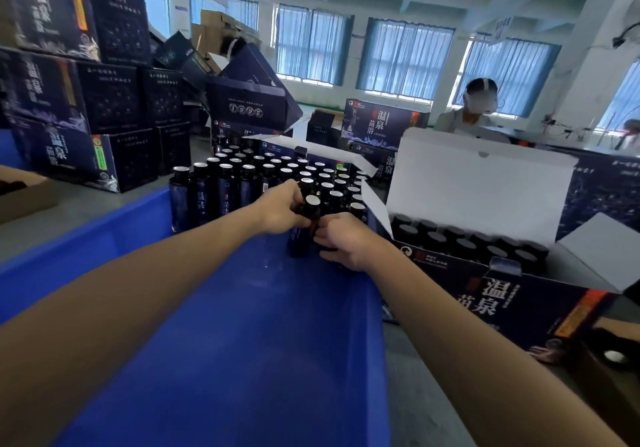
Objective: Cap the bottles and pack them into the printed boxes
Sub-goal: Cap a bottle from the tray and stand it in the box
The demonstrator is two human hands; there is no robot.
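Several dark bottles (242,183) with silver foil tops stand at the far end of a blue plastic bin (242,325). My left hand (280,209) grips the necks of dark bottles (310,209) near the bin's far right corner. My right hand (343,240) holds the lower bodies of bottles (299,238) just below it. An open printed box (502,294) stands right of the bin, its white lid (478,186) raised, with black-capped bottles (464,242) in rows inside.
Stacks of dark printed boxes (86,100) fill the table's left and back. A brown carton (24,193) sits at the left edge. Another person (474,110) in a headset works behind the open box. A brown box (609,360) lies at the right.
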